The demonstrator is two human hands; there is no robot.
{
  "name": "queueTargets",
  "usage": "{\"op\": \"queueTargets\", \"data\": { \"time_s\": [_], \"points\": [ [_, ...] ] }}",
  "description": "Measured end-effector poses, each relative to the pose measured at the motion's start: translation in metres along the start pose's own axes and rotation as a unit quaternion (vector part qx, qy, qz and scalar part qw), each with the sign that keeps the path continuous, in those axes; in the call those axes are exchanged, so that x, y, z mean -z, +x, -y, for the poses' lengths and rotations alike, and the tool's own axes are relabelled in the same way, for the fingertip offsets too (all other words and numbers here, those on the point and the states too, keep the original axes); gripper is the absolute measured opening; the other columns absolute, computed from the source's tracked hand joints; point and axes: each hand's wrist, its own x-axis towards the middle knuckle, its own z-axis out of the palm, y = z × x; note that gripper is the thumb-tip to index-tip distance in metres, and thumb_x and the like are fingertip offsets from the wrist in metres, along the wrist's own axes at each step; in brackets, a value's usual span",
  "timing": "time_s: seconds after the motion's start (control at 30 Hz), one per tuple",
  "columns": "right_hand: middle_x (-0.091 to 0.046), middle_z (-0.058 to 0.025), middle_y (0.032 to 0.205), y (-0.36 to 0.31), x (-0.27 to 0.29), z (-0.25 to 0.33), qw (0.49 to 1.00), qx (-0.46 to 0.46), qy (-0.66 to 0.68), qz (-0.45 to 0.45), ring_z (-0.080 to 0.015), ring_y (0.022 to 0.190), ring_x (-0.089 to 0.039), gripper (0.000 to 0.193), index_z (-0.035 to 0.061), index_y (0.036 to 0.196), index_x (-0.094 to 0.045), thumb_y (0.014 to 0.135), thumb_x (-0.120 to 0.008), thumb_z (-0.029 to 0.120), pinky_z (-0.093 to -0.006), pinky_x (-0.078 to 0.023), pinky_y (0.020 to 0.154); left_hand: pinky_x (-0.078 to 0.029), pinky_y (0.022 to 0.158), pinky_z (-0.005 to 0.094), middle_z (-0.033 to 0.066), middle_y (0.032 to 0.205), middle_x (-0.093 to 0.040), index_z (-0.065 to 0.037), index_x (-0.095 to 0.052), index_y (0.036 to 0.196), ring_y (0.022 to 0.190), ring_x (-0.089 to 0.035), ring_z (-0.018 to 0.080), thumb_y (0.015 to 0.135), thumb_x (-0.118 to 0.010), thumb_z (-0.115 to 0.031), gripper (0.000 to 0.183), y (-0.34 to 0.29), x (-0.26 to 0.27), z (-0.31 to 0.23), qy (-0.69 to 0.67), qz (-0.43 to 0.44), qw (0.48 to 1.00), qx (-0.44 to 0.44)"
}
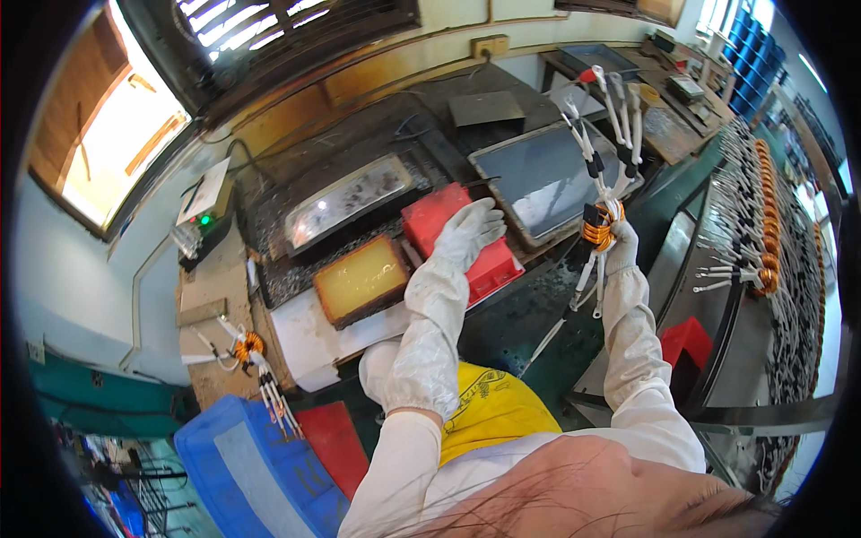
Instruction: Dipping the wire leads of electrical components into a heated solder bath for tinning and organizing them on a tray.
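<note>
My left hand (468,235), in a white glove and sleeve cover, lies over a red plastic bin (435,208) with its fingers stretched across the top. Raised to the right, my gloved right hand (621,249) is closed around a toroidal coil (596,235) wound with orange copper wire. White-sleeved leads stick up from this coil and others hang below it, some with metal lugs. Behind it is a shallow rectangular tray (502,154) with a grey, shiny surface. Left of the red bin stands a brown-rimmed pan of yellowish liquid (361,280).
A metal-framed pan with a silvery surface (350,203) lies behind the yellow one. Another coil (249,346) rests at the left bench edge, above a blue crate (256,466). Many coils with white leads (769,215) line the rack at right. A small box with green lights (204,202) stands far left.
</note>
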Motion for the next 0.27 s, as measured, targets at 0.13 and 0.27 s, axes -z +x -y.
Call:
{"op": "queueTargets", "data": {
  "time_s": [0.13, 0.27],
  "points": [
    [-0.064, -0.0176, 0.094, 0.005, 0.048, 0.011, 0.990, 0.005, 0.115, 0.077, -0.0363, 0.083, -0.064, 0.049, -0.0046, 0.109, -0.058, 0.063, -0.055, 0.014, -0.0492, -0.055, 0.084, -0.055, 0.090, 0.0410, 0.0185, 0.110, -0.065, 0.002, -0.054, 0.127, 0.097, -0.066, 0.0289, 0.097, -0.059, -0.025, 0.041, 0.003, 0.002, 0.002, -0.027, 0.029, 0.999, -0.002],
    [-0.056, -0.0101, 0.090, 0.000, 0.047, 0.022, 0.977, 0.027, 0.199, 0.073, -0.0284, 0.081, -0.057, 0.058, 0.0078, 0.119, -0.053, 0.064, -0.071, 0.017, -0.0484, -0.051, 0.082, -0.053, 0.092, 0.0463, 0.0187, 0.113, -0.066, 0.001, -0.053, 0.130, 0.101, -0.066, 0.0327, 0.095, -0.062, -0.028, 0.046, 0.009, 0.008, 0.003, -0.006, 0.010, 1.000, 0.008]
  ]
}}
